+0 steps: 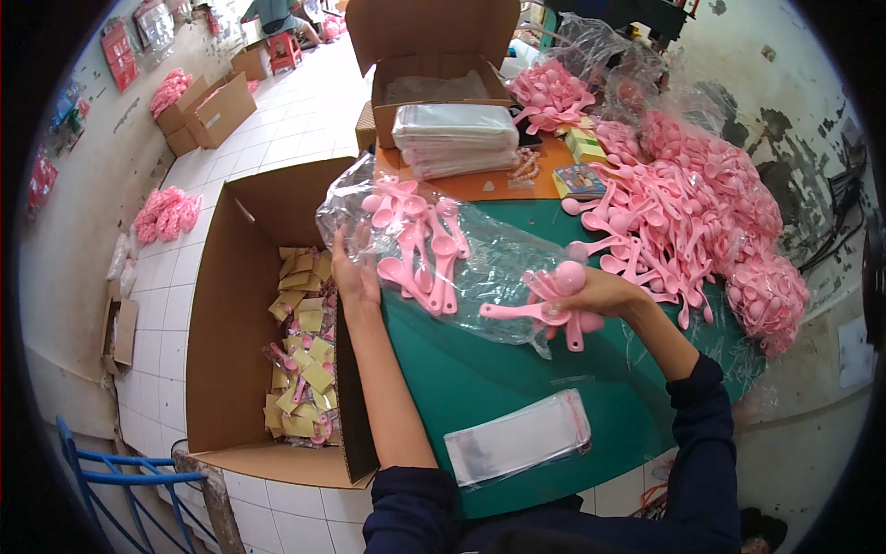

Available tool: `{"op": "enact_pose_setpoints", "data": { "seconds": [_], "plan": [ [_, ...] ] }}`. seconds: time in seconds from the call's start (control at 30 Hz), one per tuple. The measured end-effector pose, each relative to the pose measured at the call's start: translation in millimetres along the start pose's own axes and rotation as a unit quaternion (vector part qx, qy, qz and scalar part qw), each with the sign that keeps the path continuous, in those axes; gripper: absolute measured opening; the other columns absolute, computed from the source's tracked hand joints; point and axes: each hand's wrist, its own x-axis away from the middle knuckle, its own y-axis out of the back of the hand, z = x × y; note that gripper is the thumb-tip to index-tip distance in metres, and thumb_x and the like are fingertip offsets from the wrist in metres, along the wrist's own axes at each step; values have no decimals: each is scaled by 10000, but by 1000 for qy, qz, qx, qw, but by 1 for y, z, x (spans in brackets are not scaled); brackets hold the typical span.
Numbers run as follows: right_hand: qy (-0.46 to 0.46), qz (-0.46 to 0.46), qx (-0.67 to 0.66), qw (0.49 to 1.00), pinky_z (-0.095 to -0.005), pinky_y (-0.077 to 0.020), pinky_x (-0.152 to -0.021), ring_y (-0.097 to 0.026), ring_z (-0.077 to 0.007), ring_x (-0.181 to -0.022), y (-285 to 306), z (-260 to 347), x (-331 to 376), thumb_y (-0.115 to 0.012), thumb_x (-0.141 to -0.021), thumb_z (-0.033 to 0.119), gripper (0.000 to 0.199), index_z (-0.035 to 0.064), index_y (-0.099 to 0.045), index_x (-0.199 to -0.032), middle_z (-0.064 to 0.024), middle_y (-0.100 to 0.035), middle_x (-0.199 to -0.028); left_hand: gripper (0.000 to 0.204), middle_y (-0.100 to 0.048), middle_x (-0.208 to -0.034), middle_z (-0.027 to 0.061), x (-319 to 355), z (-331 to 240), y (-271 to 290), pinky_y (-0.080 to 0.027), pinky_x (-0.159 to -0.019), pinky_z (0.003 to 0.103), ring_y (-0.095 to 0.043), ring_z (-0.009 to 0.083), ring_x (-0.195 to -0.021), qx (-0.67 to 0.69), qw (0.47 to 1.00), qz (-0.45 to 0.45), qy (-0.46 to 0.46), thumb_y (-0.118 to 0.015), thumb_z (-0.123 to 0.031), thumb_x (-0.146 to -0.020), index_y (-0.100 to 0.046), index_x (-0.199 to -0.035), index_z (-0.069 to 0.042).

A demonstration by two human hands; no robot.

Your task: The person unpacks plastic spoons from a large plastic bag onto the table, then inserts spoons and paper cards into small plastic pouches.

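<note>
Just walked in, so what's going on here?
A person's right hand holds several pink plastic spoons; the left hand holds a clear plastic bag with more spoons in or on it. A pink spoon heap lies at the right of the green table; an open brown cardboard box stands at left.

peeling pale walls (752, 83) flank a white-tiled floor (175, 319) and red stool (285, 52).

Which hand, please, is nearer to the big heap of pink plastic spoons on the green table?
Right: the right hand, gripping pink spoons, is beside the heap, to its left; the left hand is farther left, at the left end of the clear plastic bag.
</note>
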Motion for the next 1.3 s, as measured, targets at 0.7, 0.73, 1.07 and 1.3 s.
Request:
{"op": "enact_pose_setpoints", "data": {
  "seconds": [0.7, 0.73, 1.07, 1.3],
  "plan": [
    [107, -279, 289, 909, -262, -438, -667, -563, -142, -737, 78, -12, 57, -541, -766, 105, 202, 26, -590, -946, -78, -604, -811, 430, -456, -1132, 143, -2, -3, 9, -360, -927, 343, -425, 217, -1074, -26, 1000, 5, 0, -408, -289, -874, -348, -1210, -26],
    [78, -145, 307, 937, -245, -437, -665, -563, -128, -736, 41, 5, 45, -543, -778, 91, 199, 47, -596, -965, -76, -612, -834, 423, -451, -1140, 142, -2, -5, 10, -360, -927, 334, -425, 214, -1071, -31, 1000, -1, -1, -415, -284, -872, -349, -1201, -25],
    [402, -154, 531, 730, -404, -300, -945, -334, -289, -1176, -42, -1, -115, -517, -783, 165, 468, 198, -400, -1235, -128, -288, -1331, 396, -478, -1098, 150, 1, -2, 0, -393, -893, 303, -482, 188, -996, -14, 1000, 10, 6, -407, -274, -882, -355, -1183, -22],
    [333, -149, 650, 667, -386, -389, -833, -454, -295, -1067, -30, -18, -152, -515, -715, 194, 389, 132, -479, -1097, -165, -421, -1168, 399, -518, -1061, 111, 1, -2, 2, -413, -818, 268, -500, 151, -954, -19, 1000, 13, 16, -421, -297, -870, -384, -1175, -43]
  ]
}}
